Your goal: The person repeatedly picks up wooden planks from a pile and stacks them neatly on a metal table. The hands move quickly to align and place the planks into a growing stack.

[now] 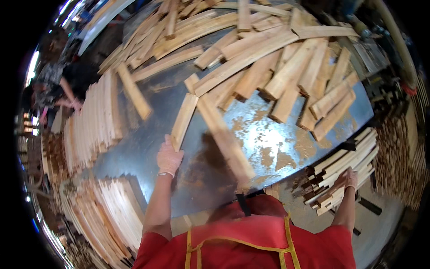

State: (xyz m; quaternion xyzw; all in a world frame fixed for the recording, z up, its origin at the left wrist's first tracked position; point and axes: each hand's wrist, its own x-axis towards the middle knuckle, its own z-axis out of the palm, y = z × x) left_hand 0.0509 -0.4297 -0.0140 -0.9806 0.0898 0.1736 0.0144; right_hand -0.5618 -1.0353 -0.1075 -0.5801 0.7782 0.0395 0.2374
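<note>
stacked slats (96, 116) stand at far left | left hand (169, 157) grasps end of short wooden slat (184, 121) on metal table (148, 148) | grip it firmly, lift level | right hand (348, 179) rests on slat stack (347, 168), grip not clear

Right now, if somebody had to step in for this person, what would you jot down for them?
Left hand: gloved, gripping the near end of a short wooden slat on the metal table.
Right hand: gloved, resting on the stacked slats at the right.
A blurred long slat lies near the middle.
Done: neat stacks stand left and right.
Left: a big loose pile covers the far side.
</note>
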